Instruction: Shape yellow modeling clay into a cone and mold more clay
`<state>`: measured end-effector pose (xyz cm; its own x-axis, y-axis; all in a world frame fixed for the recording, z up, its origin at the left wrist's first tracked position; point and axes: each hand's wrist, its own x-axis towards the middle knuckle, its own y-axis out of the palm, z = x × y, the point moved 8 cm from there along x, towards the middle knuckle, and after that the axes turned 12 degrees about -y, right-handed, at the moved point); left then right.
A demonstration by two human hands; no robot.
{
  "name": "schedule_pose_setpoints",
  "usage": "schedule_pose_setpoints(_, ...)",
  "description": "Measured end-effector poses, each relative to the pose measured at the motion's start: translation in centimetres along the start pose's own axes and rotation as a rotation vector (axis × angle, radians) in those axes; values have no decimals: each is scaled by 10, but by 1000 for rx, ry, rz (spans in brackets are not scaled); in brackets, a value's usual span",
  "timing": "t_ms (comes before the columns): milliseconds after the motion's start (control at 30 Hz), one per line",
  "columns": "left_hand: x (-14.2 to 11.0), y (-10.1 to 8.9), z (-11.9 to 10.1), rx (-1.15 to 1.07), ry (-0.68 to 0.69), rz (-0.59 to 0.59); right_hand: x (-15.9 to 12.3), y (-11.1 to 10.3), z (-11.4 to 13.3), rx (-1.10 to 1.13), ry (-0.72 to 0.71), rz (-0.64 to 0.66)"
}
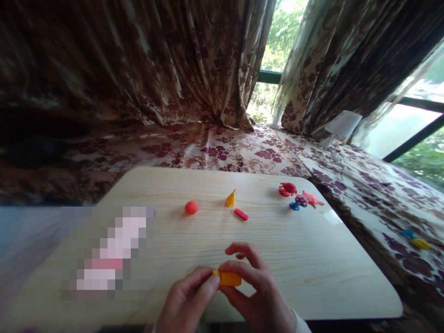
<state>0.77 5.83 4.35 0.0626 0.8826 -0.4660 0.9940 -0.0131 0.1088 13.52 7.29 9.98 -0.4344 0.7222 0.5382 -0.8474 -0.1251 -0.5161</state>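
Note:
Low over the near side of the table (166, 240), both hands hold a yellow-orange stick of modelling clay (231, 279). My left hand (189, 298) pinches a small yellow bit at its left end between thumb and index finger. From the right, my right hand (262, 284) grips the stick between thumb and index finger, its other fingers lifted and curved. Beyond the hands lie an orange-red clay ball (191, 207), a yellow clay teardrop with a pointed tip (231, 199) and a short pink-red clay stick (241, 214).
Several small clay figures stand at the table's back right: a dark red one (288, 188), a blue one with pink dots (299, 201) and a pink one (312, 199). Blue and yellow pieces (420, 243) lie off the table. A white lamp (344, 124) stands behind. A pixelated patch hides the table's left.

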Motion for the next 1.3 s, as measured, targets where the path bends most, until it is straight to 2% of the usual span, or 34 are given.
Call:
schedule_pose_setpoints(133,-3,5,-6,48,-18,49,-1,-2,0,34,14,-2)
schedule_pose_setpoints(933,2,-3,6,37,-29,19,-8,-13,-4,17,34,-6)
schedule_pose_setpoints(1100,1,-8,8,22,-31,-37,-10,-15,-7,-12,39,3)
schedule_pose_setpoints(1300,2,-8,10,7,-16,-43,-8,-15,-7,11,56,-8)
